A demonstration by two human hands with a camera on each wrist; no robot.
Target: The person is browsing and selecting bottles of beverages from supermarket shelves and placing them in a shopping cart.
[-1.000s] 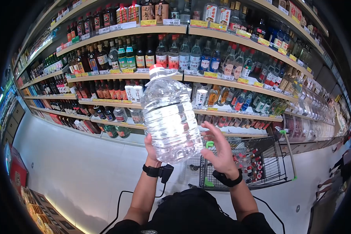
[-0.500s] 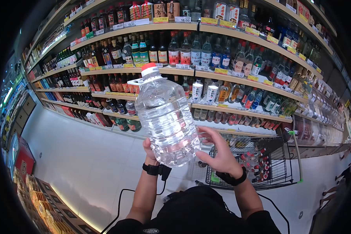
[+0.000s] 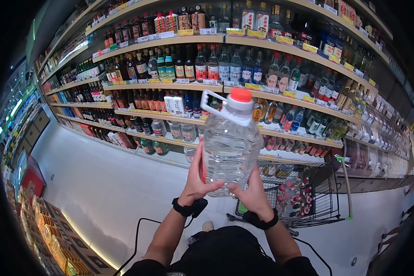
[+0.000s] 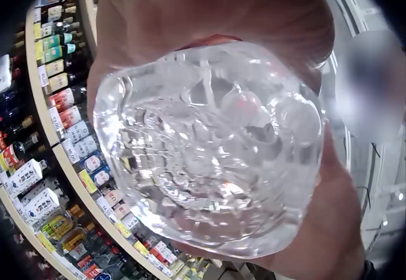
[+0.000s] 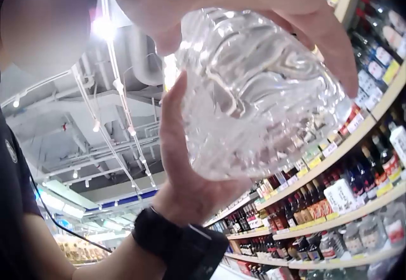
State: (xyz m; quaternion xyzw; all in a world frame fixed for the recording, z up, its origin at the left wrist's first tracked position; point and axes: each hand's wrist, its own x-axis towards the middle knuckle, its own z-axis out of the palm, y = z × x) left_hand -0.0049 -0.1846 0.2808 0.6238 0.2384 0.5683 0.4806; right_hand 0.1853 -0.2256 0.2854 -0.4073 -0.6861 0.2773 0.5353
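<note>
A large clear plastic jug (image 3: 232, 142) with a red cap and a white carrying handle is held up in front of the shelves, nearly upright. My left hand (image 3: 197, 180) grips its lower left side, thumb across the near face. On the lower right, my right hand (image 3: 254, 193) holds it the same way, the two thumbs almost meeting. From below, the left wrist view shows the base of the jug (image 4: 209, 153) between both hands. In the right wrist view my left hand (image 5: 184, 153) wraps the jug's side, its thumb and fingers spread around it.
Shelves (image 3: 170, 85) packed with liquor bottles and price tags curve across the front. A shopping cart (image 3: 308, 202) holding red-capped bottles stands at the right. Packaged goods (image 3: 50, 234) line the lower left, near a red box (image 3: 32, 177). People's legs show at the far right.
The jug has shifted right and turned, bringing its handle to the upper left and its cap nearer. My right hand, loosely beside it earlier, now grips it. Both thumbs have come onto its near face.
</note>
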